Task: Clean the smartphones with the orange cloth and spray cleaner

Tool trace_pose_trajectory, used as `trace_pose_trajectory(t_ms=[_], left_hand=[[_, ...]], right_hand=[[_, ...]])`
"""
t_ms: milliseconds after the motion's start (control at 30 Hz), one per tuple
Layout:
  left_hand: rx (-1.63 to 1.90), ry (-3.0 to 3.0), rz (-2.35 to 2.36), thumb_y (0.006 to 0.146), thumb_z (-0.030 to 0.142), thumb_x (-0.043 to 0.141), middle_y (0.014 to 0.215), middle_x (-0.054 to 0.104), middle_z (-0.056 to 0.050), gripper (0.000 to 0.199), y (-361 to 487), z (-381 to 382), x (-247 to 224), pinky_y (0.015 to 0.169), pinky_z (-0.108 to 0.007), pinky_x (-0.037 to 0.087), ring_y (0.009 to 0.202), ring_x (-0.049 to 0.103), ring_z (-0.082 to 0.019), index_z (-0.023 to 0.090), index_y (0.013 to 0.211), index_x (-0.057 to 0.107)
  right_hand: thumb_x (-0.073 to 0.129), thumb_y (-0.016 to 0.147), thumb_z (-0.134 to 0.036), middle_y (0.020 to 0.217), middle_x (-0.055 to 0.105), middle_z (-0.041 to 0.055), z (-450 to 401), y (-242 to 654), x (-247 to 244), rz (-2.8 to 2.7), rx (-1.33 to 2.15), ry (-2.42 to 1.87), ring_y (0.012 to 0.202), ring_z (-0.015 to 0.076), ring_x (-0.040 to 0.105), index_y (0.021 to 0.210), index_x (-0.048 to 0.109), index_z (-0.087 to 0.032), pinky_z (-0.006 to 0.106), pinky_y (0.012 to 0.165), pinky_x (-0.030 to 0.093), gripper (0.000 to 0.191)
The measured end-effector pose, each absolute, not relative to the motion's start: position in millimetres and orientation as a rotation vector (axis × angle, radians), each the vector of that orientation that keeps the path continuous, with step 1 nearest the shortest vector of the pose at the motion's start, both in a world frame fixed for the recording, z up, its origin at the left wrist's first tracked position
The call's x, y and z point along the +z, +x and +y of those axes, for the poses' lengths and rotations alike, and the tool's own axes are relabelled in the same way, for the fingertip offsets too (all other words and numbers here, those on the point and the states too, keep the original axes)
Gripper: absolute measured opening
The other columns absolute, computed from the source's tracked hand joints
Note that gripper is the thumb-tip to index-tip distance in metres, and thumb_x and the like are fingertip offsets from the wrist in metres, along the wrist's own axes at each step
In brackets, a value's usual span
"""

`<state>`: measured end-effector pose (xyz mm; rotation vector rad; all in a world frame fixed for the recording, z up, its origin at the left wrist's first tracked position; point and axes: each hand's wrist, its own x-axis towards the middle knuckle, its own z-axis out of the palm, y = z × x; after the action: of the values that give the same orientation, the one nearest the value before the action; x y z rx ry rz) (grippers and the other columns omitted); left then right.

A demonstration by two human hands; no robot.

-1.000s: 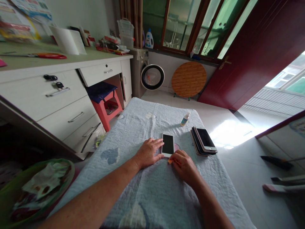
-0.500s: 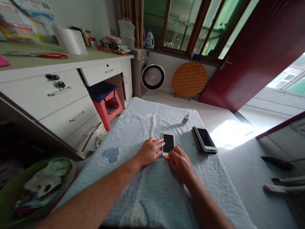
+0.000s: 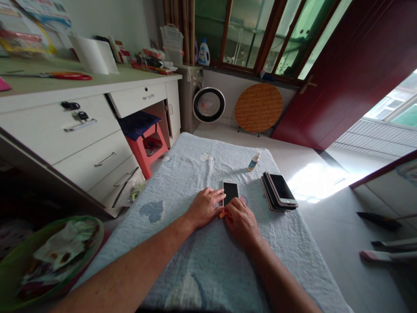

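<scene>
A white smartphone [image 3: 230, 191] with a dark screen lies face up on the cloth-covered table. My left hand [image 3: 206, 208] holds it steady at its left edge, fingertips on the side and the thumb near the lower corner. At the phone's bottom end, my right hand [image 3: 241, 219] is closed on a small orange tool [image 3: 223, 214]; its exact kind is hidden by my fingers. The right hand covers the phone's lower part. To the right lies a stack of phones [image 3: 280, 192], and behind it stands a small spray bottle [image 3: 253, 161].
A pale blue patterned cloth [image 3: 195, 161] covers the table. On the left are a white desk [image 3: 87, 143], a pink stool [image 3: 146, 148] and a green basket [image 3: 9, 269] with crumpled things. A washing machine [image 3: 187, 95] with its round door open stands behind.
My right hand has shifted a little left and forward along the phone's bottom edge, with the orange tool, and now covers more of the phone. The left hand stays in place.
</scene>
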<state>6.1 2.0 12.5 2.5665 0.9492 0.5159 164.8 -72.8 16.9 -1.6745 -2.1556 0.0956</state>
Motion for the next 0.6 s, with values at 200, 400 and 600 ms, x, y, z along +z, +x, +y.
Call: trace_pose_trajectory(t_ms=[200, 400, 600], left_hand=[[0.563, 2.551, 0.967, 0.086, 0.036, 0.061, 0.137, 0.053, -0.002, 0.041, 5.9, 3.2, 6.2, 0.099, -0.038, 0.04, 0.109, 0.052, -0.023, 0.023, 0.125, 0.057], [0.582, 2.561, 0.959, 0.086, 0.036, 0.061, 0.136, 0.053, -0.002, 0.041, 6.3, 3.7, 3.2, 0.098, -0.039, 0.041, 0.109, 0.051, -0.023, 0.024, 0.125, 0.057], [0.572, 2.571, 0.964, 0.085, 0.035, 0.062, 0.135, 0.054, -0.003, 0.041, 7.0, 3.1, 4.6, 0.098, -0.038, 0.041, 0.109, 0.051, -0.023, 0.023, 0.124, 0.058]], right_hand=[[0.051, 0.079, -0.007, 0.085, 0.053, 0.0037, -79.3, 178.9, 23.8, -2.111, 0.172, -1.752, 0.089, 0.0179, 0.05, 0.073, 0.053, -0.02, 0.026, 0.078, 0.04, 0.014], [0.051, 0.075, -0.007, 0.087, 0.053, 0.0027, -86.2, 193.2, 25.8, -2.048, 0.198, -1.864, 0.085, 0.017, 0.05, 0.077, 0.055, -0.021, 0.026, 0.074, 0.039, 0.014], [0.049, 0.076, -0.006, 0.089, 0.055, 0.004, -84.3, 191.4, 25.7, -2.042, 0.195, -1.836, 0.087, 0.018, 0.05, 0.076, 0.056, -0.021, 0.027, 0.077, 0.04, 0.016]])
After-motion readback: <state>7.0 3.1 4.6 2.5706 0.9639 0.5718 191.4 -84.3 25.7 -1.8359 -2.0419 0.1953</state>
